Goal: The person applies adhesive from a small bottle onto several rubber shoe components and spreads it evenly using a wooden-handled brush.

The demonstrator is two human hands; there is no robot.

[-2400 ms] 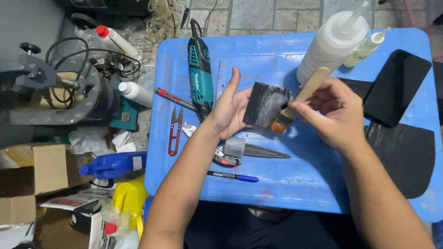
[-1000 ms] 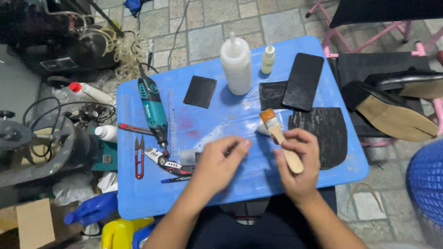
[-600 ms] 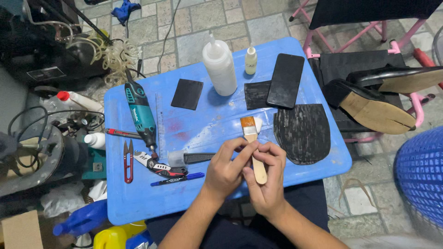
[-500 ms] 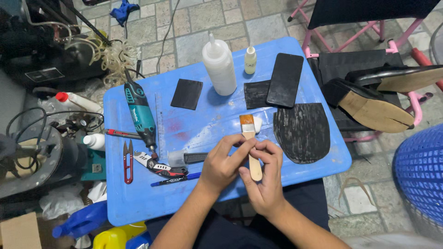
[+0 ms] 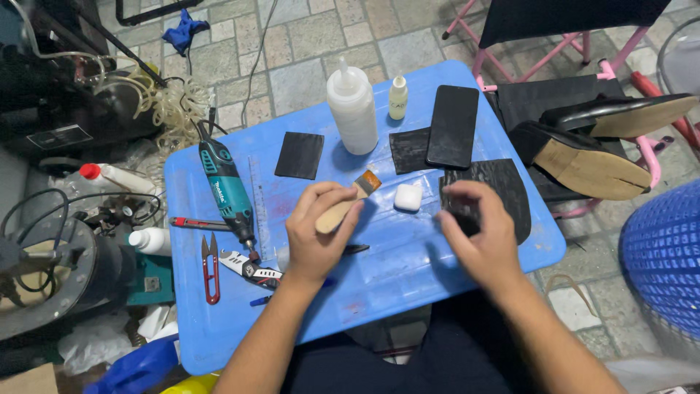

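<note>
My left hand (image 5: pixel 317 237) is shut around the wooden handle of a small paintbrush (image 5: pixel 355 195), whose orange-brown bristles point up and to the right over the blue plastic table (image 5: pixel 379 288). My right hand (image 5: pixel 477 237) has its fingers spread and curled, with the fingertips at the left edge of a rough black rubber sole sheet (image 5: pixel 507 186). A small white case (image 5: pixel 407 197) lies between the two hands. A black square piece (image 5: pixel 300 155) lies flat further back on the left.
At the back stand a white squeeze bottle (image 5: pixel 352 109) and a small bottle (image 5: pixel 397 98), beside a black slab (image 5: pixel 452 126). A teal rotary tool (image 5: pixel 226 186) and red snips (image 5: pixel 211 266) lie left. Tan-soled shoes (image 5: pixel 590 164) sit right, near a blue basket (image 5: pixel 663 255).
The brush went from my right hand to my left hand. My right hand let go and moved right to the black sole sheet. The black piece held earlier now lies on the table.
</note>
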